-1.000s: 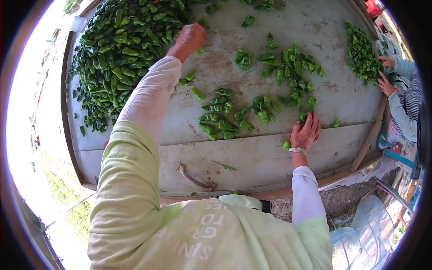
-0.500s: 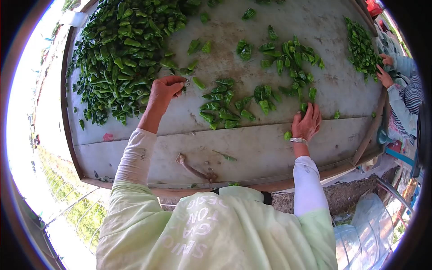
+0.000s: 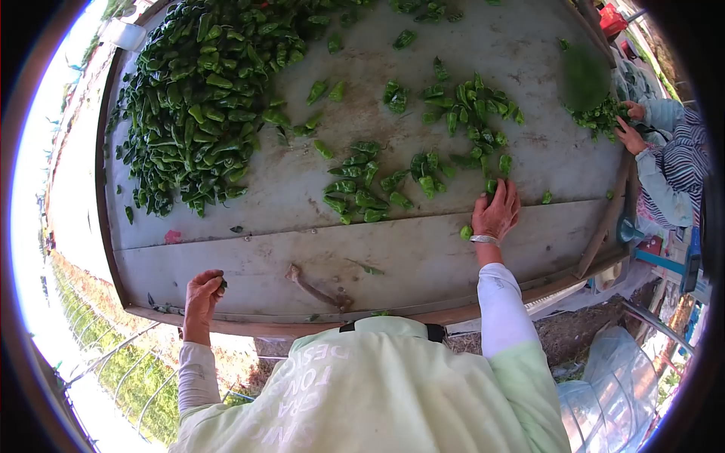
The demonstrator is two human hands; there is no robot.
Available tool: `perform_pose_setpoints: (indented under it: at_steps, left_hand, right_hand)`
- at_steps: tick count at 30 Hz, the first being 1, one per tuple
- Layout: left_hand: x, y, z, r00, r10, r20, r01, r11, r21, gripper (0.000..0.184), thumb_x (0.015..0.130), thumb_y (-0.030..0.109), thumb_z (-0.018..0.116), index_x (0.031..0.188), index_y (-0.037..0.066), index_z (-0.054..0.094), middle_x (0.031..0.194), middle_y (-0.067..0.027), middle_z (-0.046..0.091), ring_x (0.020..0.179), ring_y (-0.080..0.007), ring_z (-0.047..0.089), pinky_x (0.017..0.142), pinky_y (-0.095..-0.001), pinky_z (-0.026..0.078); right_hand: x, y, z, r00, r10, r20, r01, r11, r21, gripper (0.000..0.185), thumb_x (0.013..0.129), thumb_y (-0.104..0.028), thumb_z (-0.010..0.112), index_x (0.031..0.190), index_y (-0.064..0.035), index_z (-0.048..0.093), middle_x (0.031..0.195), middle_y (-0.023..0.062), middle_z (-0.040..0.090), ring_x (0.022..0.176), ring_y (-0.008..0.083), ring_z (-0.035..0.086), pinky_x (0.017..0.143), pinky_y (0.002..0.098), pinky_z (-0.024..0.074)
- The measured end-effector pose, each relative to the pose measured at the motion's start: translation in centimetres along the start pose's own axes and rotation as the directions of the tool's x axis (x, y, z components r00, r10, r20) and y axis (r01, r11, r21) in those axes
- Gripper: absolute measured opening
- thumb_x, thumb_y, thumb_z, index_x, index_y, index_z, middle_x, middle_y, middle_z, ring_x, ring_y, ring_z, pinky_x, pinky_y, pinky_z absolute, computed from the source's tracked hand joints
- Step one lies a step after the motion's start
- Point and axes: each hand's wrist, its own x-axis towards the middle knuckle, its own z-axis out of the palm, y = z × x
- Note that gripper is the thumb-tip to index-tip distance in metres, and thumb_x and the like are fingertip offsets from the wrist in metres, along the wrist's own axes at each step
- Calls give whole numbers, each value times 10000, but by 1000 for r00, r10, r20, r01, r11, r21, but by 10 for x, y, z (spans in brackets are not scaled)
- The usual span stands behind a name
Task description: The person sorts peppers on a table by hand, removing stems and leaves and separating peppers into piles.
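My left hand (image 3: 202,294) is over the near left part of the table, fingers pinched on a small dark green bit (image 3: 223,285) that I cannot identify. My right hand (image 3: 496,215) rests on the tabletop with its fingers stretched forward, fingertips against a green pepper (image 3: 491,186). Beside its wrist lies another small green pepper (image 3: 466,232). Beyond that hand is a loose group of green peppers (image 3: 483,106). Smaller clusters of peppers (image 3: 353,181) lie to its left.
A big heap of green peppers (image 3: 196,98) covers the table's far left. A curved brown stick (image 3: 313,288) and a thin leafy scrap (image 3: 368,269) lie near the front edge (image 3: 408,315). At the right, a co-worker's hands (image 3: 630,128) touch another pepper pile (image 3: 596,117).
My left hand has drawn back from beside the big heap to the table's near left corner, still pinched. My right hand stays by the same pepper. The whole view has shifted slightly.
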Motion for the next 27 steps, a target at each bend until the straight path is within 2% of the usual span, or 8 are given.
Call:
perform_pose_setpoints:
  at_steps: [6, 9, 11, 13, 16, 21, 26, 27]
  left_hand:
    - [-64, -103, -189, 849, -96, -520, 32, 991, -131, 323, 795, -23, 552, 1118, -28, 545, 725, -67, 578, 506, -113, 525, 377, -207, 398]
    - [-108, -112, -171, 599, -104, -794, 446, 867, 223, 615, 707, -2, 605, 1283, -61, 397, 843, -125, 610, 525, -144, 540, 406, -231, 408]
    - [-104, -127, -155, 638, -30, -769, 357, 897, 260, 679, 690, 40, 648, 1310, -40, 383, 1108, -242, 548, 952, -316, 580, 802, -359, 461]
    - [-98, -120, -115, 606, 177, -776, 479, 697, 533, 660, 711, 76, 666, 1301, -40, 394, 1231, -251, 468, 1138, -345, 467, 961, -395, 367]
    - [-75, -119, -55, 624, 639, -450, 31, 555, 831, 561, 764, 106, 634, 1278, 2, 434, 1292, -204, 426, 1233, -341, 360, 1002, -408, 327]
    - [-16, -72, 72, 634, 755, -168, -384, 496, 779, 543, 783, 98, 601, 1301, 68, 438, 1355, -185, 361, 1217, -343, 391, 1003, -426, 331]
    - [35, -54, 146, 736, 675, -49, -237, 325, 916, 651, 784, 221, 634, 1363, 128, 350, 1424, -163, 273, 1319, -385, 214, 1002, -506, 303]
    - [29, -46, 158, 727, 686, -37, -257, 321, 911, 651, 784, 221, 634, 1363, 128, 350, 1424, -163, 273, 1319, -385, 214, 1002, -506, 303]
  right_hand:
    - [1, -2, -2, 1000, -8, 25, 7, 999, 37, 489, 757, -262, 563, 1229, -173, 466, 1356, 34, 382, 1262, 285, 336, 949, 523, 316]
    - [-2, -1, -2, 1000, -3, 25, 3, 999, 33, 484, 763, -263, 566, 1228, -176, 464, 1352, 35, 383, 1259, 283, 336, 948, 523, 317]
    - [-1, -1, -1, 1000, -14, -3, 14, 999, 33, 486, 762, -259, 576, 1226, -168, 463, 1347, 38, 382, 1255, 285, 335, 945, 522, 319]
    - [-6, -4, -3, 999, -7, 37, 6, 999, 34, 492, 757, -255, 580, 1225, -163, 463, 1349, 43, 377, 1257, 288, 331, 945, 521, 320]
    - [-1, -5, -12, 998, 22, 54, -26, 997, 77, 506, 742, -248, 590, 1222, -149, 466, 1351, 59, 366, 1262, 298, 319, 954, 522, 312]
    - [7, 12, -21, 987, 22, 160, -81, 924, 374, 562, 674, -246, 656, 1202, -148, 491, 1282, 68, 442, 1223, 297, 374, 990, 482, 302]
    - [53, 18, -83, 994, -64, -90, 110, 599, 793, 418, 767, -191, 624, 1156, -62, 545, 1189, 124, 527, 1122, 265, 490, 942, 392, 396]
    - [62, 9, -125, 998, -62, -10, 29, 300, 954, 366, 801, -159, 602, 1149, -53, 554, 1158, 108, 549, 1090, 238, 518, 921, 357, 410]
